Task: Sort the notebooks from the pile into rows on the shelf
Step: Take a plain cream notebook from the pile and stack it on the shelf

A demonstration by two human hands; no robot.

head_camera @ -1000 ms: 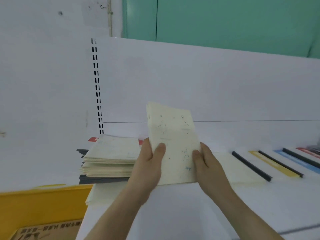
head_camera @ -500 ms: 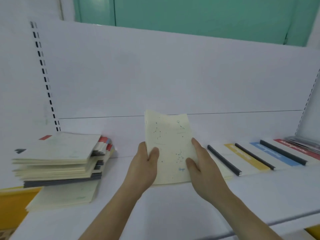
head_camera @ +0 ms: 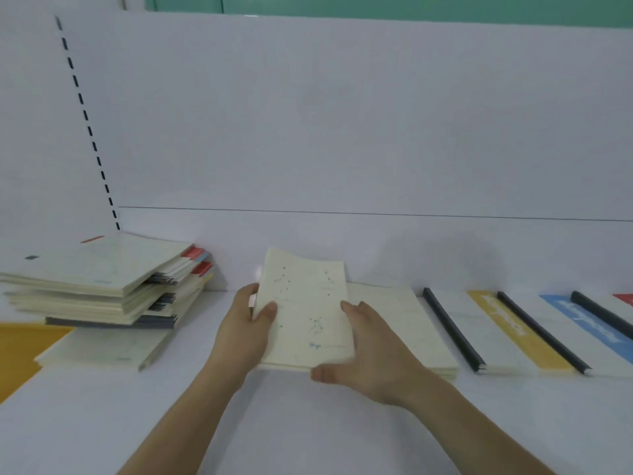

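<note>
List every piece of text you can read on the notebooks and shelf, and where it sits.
Cream notebook held by both hands: small blue word at lower cover, too blurred to read.
Yellow-banded notebook: white lettering, blurred.
Blue-banded notebook: white lettering, blurred.
Pile of notebooks: no legible text.

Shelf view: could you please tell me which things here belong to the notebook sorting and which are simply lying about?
Part of the job:
- cream notebook, gripped by the left hand, steadied by the right hand
- pile of notebooks
- sorted notebooks: cream stack, yellow-striped notebook, blue-striped notebook
- shelf

Lying about:
- yellow bin
- green wall
</note>
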